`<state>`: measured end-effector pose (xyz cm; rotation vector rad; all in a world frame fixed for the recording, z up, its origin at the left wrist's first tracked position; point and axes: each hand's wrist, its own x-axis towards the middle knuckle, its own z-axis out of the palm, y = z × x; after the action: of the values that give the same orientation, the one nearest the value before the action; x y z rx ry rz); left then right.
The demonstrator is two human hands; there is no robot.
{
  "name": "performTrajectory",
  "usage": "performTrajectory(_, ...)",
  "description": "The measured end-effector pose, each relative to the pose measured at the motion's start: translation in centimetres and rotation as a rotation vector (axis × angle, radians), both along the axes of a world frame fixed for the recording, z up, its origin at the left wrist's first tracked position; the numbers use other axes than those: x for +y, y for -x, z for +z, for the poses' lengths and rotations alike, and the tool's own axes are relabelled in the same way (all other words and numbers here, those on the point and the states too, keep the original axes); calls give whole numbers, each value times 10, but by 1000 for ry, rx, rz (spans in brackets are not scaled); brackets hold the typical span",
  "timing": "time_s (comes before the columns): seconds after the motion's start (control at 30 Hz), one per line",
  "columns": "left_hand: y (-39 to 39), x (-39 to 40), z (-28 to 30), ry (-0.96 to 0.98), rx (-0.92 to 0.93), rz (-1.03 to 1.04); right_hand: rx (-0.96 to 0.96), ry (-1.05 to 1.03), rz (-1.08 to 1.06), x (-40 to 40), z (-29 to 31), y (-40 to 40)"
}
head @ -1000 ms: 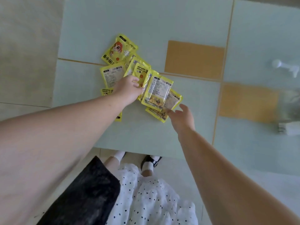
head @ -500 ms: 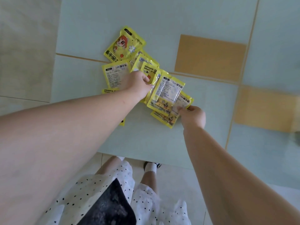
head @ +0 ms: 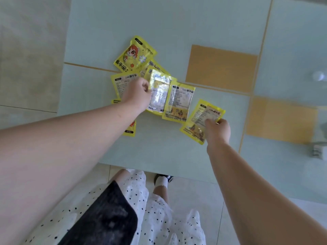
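Observation:
Several yellow hand-warmer packets lie bunched on a pale green glass table [head: 177,23]. My left hand [head: 137,96] pinches the left edge of a shiny packet [head: 159,93] in the middle of the bunch. My right hand [head: 218,130] pinches a separate packet [head: 200,121] and holds it to the right of the bunch, printed back facing up. Between them lies another packet [head: 179,103], back side up. A packet with a cartoon face [head: 135,54] lies at the far end. More packets are partly hidden under my left hand and forearm.
The table's near edge [head: 159,174] runs just above my knees. Orange rectangles [head: 221,68] show in the glass to the right. A blurred whitish object [head: 318,151] sits near the right edge. Tiled floor [head: 26,50] lies to the left.
My right hand has gripped the lowest right packet and drawn it rightward, away from the bunch. My left hand stayed on the bunch, its packet now tilted and glinting.

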<state>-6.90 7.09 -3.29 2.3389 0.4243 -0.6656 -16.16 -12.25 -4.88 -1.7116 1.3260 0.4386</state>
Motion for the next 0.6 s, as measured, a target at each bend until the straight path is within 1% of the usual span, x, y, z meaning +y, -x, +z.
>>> performTrajectory(0.1, -4, 12, 4, 12, 31, 62, -33, -26, -83, -8, 12, -3)
performTrajectory(0.2, -6, 13, 6, 23, 101, 94, -85, -179, -138, -3, 18, -14)
performTrajectory(0.3, -6, 4, 1, 19, 110, 108, -77, -265, -55, 12, 10, -24)
performTrajectory(0.37, -4, -3, -5, 22, 98, 113, -63, -235, 18, 23, 1, -29)
performTrajectory(0.43, -2, -8, -10, 15, 91, 112, -71, -162, 75, 35, -5, -33)
performTrajectory(0.5, 0, -10, -11, 12, 99, 116, -90, -107, 79, 42, -9, -35)
performTrajectory(0.6, 1, -13, -9, -18, 76, 62, -82, -94, 56, 47, -13, -37)
